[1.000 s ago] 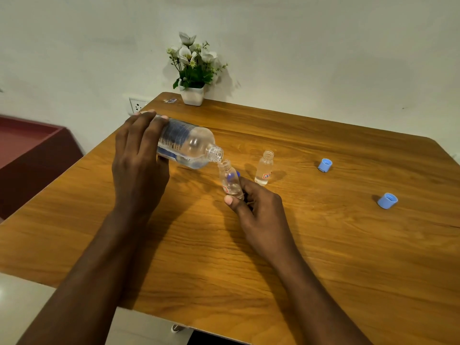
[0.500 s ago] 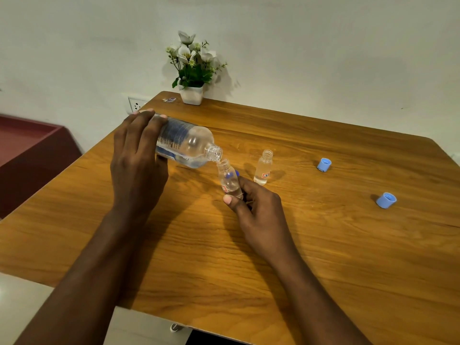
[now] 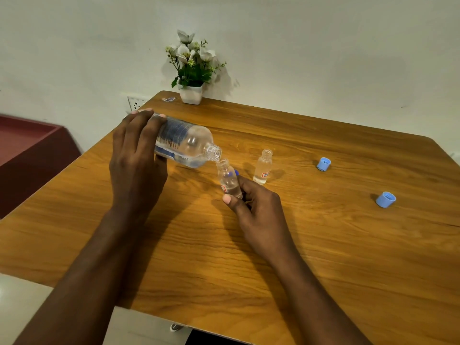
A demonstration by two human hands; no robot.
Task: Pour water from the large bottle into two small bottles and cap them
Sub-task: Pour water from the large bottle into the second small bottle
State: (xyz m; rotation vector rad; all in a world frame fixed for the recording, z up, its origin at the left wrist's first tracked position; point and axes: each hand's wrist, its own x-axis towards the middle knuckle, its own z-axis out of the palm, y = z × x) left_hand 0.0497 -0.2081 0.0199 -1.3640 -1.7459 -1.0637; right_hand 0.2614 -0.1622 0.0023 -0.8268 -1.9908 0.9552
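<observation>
My left hand [image 3: 135,155] grips the large clear bottle [image 3: 185,144] with a blue label, tipped nearly flat, its open mouth right over a small bottle's neck. My right hand [image 3: 257,207] holds that small clear bottle [image 3: 227,176], tilted toward the large one, with a little water in it. A second small bottle [image 3: 263,166] stands upright and uncapped just to the right, part filled. Two blue caps lie on the wooden table [image 3: 298,245]: one cap [image 3: 323,164] further back, the other cap [image 3: 385,199] nearer the right edge.
A white pot of flowers [image 3: 191,70] stands at the table's far edge by the wall. A small wrapper [image 3: 169,99] lies next to it. A dark red unit [image 3: 27,150] sits left of the table. A wall socket [image 3: 135,103] is behind the table's corner.
Both hands and bottles stay almost still. The large bottle's mouth has dipped slightly closer onto the small bottle's neck.
</observation>
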